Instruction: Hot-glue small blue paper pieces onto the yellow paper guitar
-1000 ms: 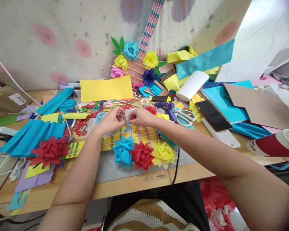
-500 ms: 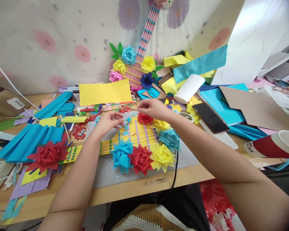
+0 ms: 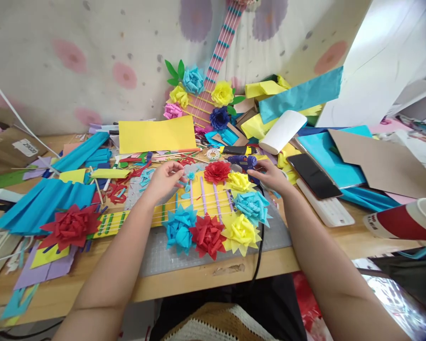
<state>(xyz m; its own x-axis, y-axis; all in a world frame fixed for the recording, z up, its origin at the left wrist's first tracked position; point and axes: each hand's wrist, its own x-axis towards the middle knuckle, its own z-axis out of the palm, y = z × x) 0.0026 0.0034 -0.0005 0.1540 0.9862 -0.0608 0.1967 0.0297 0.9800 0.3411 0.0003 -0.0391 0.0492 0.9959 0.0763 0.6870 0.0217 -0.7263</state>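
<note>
A yellow paper guitar (image 3: 195, 189) with purple strips and white strings lies on a grey cutting mat (image 3: 156, 265). Paper flowers ring its body: a blue one (image 3: 180, 227), red ones (image 3: 208, 236) and yellow ones (image 3: 242, 233) among them. My left hand (image 3: 166, 181) hovers over the guitar's left upper edge, thumb and fingers pinched together; whatever sits between the tips is too small to make out. Beyond the flowers on the right, my right hand (image 3: 271, 177) has its fingers around the handle of a dark blue glue gun (image 3: 242, 162).
A pink paper guitar (image 3: 216, 61) leans on the patterned wall. Yellow paper (image 3: 156, 136), blue crepe paper (image 3: 46, 203) and scraps crowd the left and back. A phone (image 3: 314, 175) and a paper cup (image 3: 404, 220) stand at the right. A black cable (image 3: 260, 255) hangs over the front edge.
My right hand has moved right, from above the red flower to the glue gun, and its fingers have closed on the handle. My left hand stays near the same spot, fingertips now pinched.
</note>
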